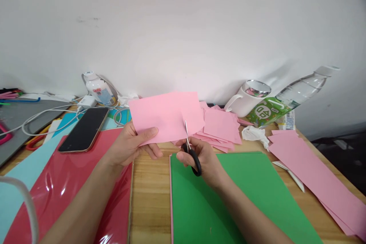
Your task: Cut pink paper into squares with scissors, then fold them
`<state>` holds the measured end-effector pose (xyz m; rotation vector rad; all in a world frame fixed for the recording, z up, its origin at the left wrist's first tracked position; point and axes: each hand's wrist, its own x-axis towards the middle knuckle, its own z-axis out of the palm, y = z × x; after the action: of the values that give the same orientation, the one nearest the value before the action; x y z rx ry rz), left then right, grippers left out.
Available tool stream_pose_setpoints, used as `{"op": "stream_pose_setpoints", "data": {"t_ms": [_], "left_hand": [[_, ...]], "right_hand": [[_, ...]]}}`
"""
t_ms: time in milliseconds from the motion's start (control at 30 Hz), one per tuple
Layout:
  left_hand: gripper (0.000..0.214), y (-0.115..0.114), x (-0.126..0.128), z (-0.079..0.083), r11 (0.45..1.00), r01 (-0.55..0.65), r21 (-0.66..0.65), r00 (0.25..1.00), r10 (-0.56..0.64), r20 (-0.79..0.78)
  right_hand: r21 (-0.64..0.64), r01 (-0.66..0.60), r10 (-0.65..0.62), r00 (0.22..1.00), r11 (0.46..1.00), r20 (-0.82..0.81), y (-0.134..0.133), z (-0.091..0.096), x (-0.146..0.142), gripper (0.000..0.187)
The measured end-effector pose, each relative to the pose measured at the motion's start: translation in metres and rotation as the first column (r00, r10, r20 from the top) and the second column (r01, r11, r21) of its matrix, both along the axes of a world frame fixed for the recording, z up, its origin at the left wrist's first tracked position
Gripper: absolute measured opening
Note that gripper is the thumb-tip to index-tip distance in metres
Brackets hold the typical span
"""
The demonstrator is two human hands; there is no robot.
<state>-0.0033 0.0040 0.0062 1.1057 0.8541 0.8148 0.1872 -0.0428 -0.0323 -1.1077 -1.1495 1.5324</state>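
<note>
The thin rectangular paper sheet (162, 116) is plain pink, like the squarish paper pieces (220, 126) and long paper strips (314, 175), while the scissors (196, 164) pair silver metal blades with black looped handles. The flat stack of large paper sheets (257, 183) is solid green on top, the plastic-wrapped sheet pack (65, 175) pinkish red. The wooden tabletop (151, 198) is light brown with streaky grain, the cylindrical mug (244, 102) white and silver.
</note>
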Motion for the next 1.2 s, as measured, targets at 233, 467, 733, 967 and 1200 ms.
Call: {"op": "stream_pose_setpoints", "data": {"t_ms": [233, 467, 733, 967, 1200], "left_hand": [[0.018, -0.0027, 0.0042, 0.0035, 1.000, 0.002, 0.000, 1.000, -0.002, -0.010], [0.021, -0.0025, 0.0065, 0.0049, 1.000, -0.001, 0.000, 1.000, 0.001, 0.003], [0.022, -0.0025, 0.0044, 0.0039, 1.000, 0.010, 0.006, 1.000, -0.010, 0.023], [0.019, -0.0024, 0.0045, 0.0035, 1.000, 0.006, 0.002, 1.000, -0.006, 0.021], [0.020, -0.0020, 0.0041, 0.0037, 1.000, 0.017, 0.012, 1.000, -0.017, 0.006]], "right_hand": [[0.016, -0.001, 0.002, 0.997, 1.000, -0.082, 0.0011, 0.0018, -0.0009, 0.042], [0.010, 0.014, -0.013, 0.998, 1.000, -0.069, 0.0006, 0.0031, -0.0015, 0.040], [0.009, 0.012, -0.011, 0.998, 1.000, -0.069, 0.0013, 0.0040, -0.0007, 0.040], [0.003, 0.012, -0.012, 0.998, 1.000, -0.065, 0.0011, 0.0029, -0.0017, 0.042], [-0.023, 0.039, -0.040, 0.998, 0.999, -0.043, 0.0001, 0.0029, -0.0023, 0.044]]}}
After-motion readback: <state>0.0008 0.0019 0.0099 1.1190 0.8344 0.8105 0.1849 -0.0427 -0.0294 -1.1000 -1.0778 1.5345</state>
